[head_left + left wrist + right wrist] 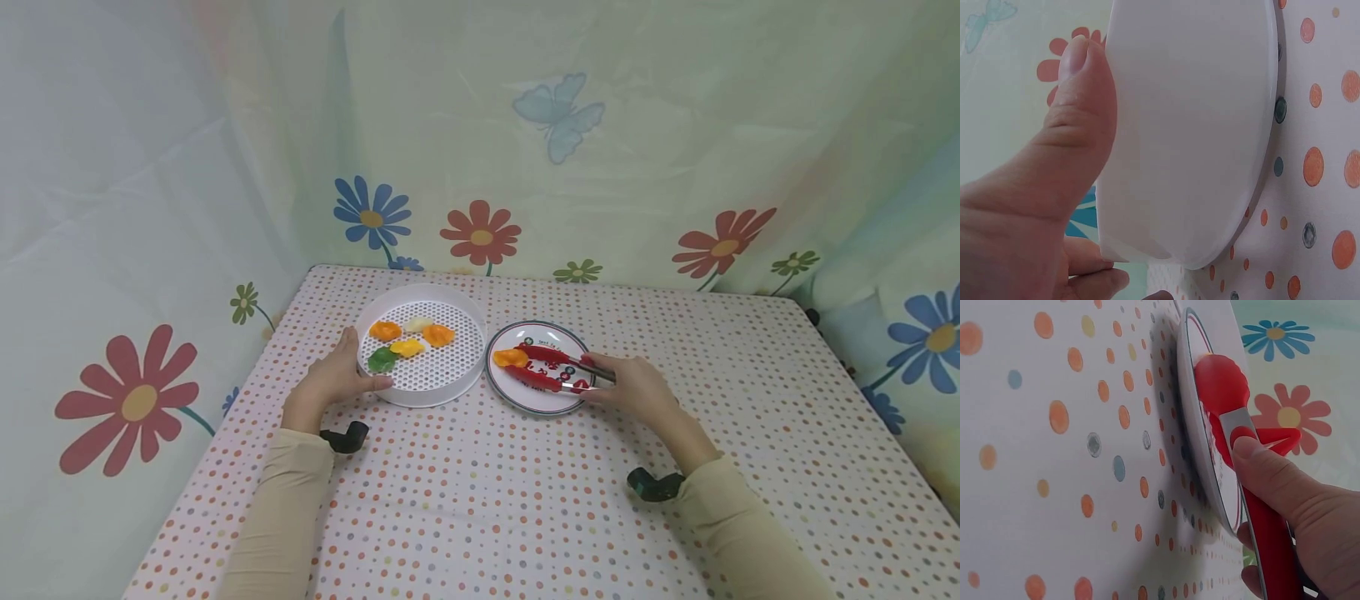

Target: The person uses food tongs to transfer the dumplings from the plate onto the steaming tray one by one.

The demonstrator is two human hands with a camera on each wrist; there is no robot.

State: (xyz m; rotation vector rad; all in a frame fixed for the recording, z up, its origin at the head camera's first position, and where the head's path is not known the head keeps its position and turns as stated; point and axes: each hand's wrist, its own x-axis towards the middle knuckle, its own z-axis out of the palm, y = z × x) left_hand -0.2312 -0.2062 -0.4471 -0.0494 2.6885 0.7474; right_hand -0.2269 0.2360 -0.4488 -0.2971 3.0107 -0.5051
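Note:
My left hand (333,379) holds the side of a round white steamer basket (450,392) with a perforated bottom. In the left wrist view the thumb (1082,112) lies along its wall near the rim. Several small dumpling-shaped pieces lie in the basket: a green one (382,359), a yellow one (407,348), a whitish one (417,324) and two orange ones (438,335). With my right hand (637,387) I grip red-tipped metal tongs (543,354) low over a white plate (536,408). The tong tips are around an orange dumpling (511,357) at the plate's left side.
A dotted cloth covers the table (480,500). The plate stands close to the basket's right side. Behind the table hangs a flowered curtain (615,192), also closing off the left and right sides. Dark wrist cameras (654,485) sit on both wrists.

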